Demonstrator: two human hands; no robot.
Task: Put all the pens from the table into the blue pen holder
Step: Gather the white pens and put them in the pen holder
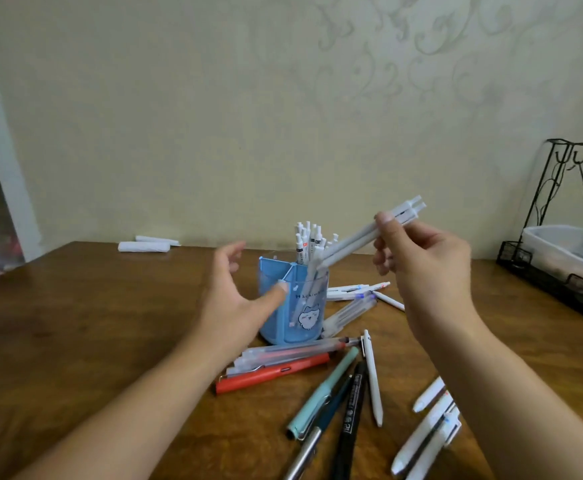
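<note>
Motion blur softens the open left hand (234, 292), thumb at the translucent blue pen holder (293, 306) on the wooden table (75, 341), while the right hand (418, 261) pinches slim white pens (356, 242) angled into it, their tips hidden inside among upright pens.

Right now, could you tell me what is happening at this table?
A person is tidying pens into the blue pen holder. The right hand pinches a few white pens, their lower ends angled into the holder, where other white pens already stand. The left hand is open, its thumb touching the holder's side. Many pens still lie on the table, including a red pen.
</note>
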